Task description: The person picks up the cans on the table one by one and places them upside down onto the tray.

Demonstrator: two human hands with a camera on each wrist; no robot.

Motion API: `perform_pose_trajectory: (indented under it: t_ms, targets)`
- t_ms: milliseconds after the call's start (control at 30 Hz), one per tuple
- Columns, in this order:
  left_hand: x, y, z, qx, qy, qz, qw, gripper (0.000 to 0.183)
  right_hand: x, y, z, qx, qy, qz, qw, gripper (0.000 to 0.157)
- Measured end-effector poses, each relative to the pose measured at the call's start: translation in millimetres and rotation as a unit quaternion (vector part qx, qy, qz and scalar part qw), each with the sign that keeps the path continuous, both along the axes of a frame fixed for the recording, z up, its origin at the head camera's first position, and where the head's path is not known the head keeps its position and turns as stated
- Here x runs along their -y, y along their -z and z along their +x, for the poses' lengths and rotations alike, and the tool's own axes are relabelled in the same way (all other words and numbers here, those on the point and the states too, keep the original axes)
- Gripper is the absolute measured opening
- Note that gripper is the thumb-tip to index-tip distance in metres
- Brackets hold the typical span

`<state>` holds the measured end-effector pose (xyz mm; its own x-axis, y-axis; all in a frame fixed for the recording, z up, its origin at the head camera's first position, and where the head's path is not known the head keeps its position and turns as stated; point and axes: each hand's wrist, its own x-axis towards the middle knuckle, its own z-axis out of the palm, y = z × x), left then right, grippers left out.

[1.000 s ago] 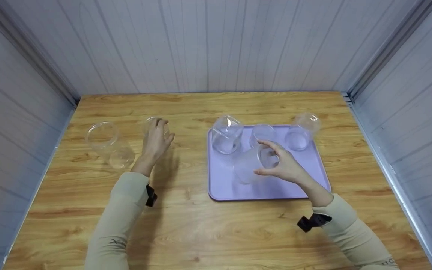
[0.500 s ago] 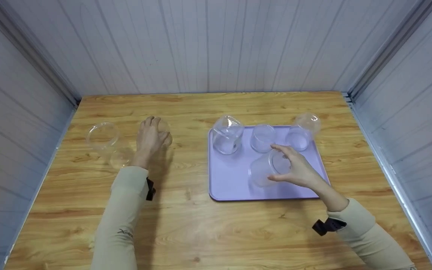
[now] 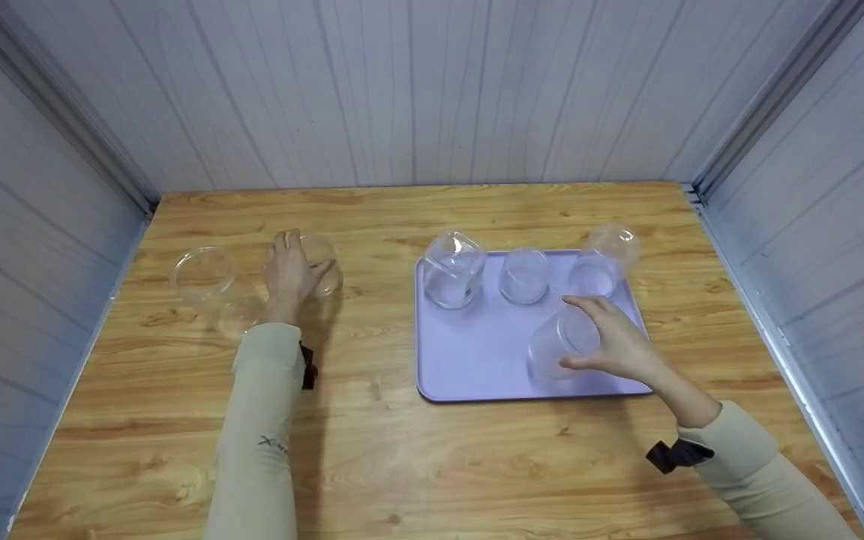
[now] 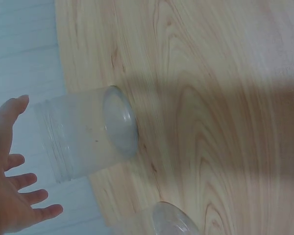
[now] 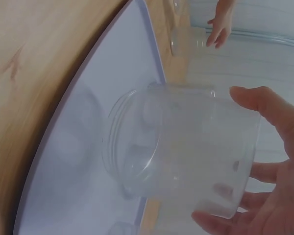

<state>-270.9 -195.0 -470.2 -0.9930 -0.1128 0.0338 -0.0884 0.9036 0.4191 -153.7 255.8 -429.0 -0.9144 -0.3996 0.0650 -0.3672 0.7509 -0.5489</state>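
My right hand (image 3: 616, 345) grips a clear plastic jar (image 3: 548, 345), fingers and thumb spread round its base end. The jar is upside down; in the right wrist view its ridged rim (image 5: 112, 134) faces the lilac tray (image 3: 469, 367), close over it near the front right. At the left, my left hand (image 3: 289, 274) is by another clear jar (image 3: 323, 266), which stands upright on the table. In the left wrist view, the fingers (image 4: 36, 197) are spread and loose near that jar's threaded top, with nothing pinched between them.
Along the tray's back edge stand three more clear jars: a left one (image 3: 454, 274), a middle one (image 3: 526, 277) and a right one (image 3: 604, 262). One more upright jar (image 3: 207, 277) is left of my left hand. Pale panels enclose the wooden table (image 3: 402, 465).
My right hand has carried its jar to the right and lower over the tray. My left hand has shifted leftward across the standing jar, which now shows to its right.
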Motion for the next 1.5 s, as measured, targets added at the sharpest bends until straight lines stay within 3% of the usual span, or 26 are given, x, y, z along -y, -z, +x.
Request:
perform_pose_trajectory:
  t_ms: [467,967,1500]
  targets:
    - [5,0.6,-5.5,0.046,0.0,0.035,0.9983,0.096,-20,2.1,-7.1,0.019,0.016,0.05,0.998,0.089]
    - [0,3.5,-13.7,0.088,-0.005,0.048,0.9949,0.097,-38,6.0,-17.0,0.042,0.05,0.079,0.995,0.092]
    - [-2,11.7,-16.5,0.082,-0.006,0.055,0.9951,0.088,-54,15.6,-22.8,0.068,0.089,0.084,0.99,0.092]
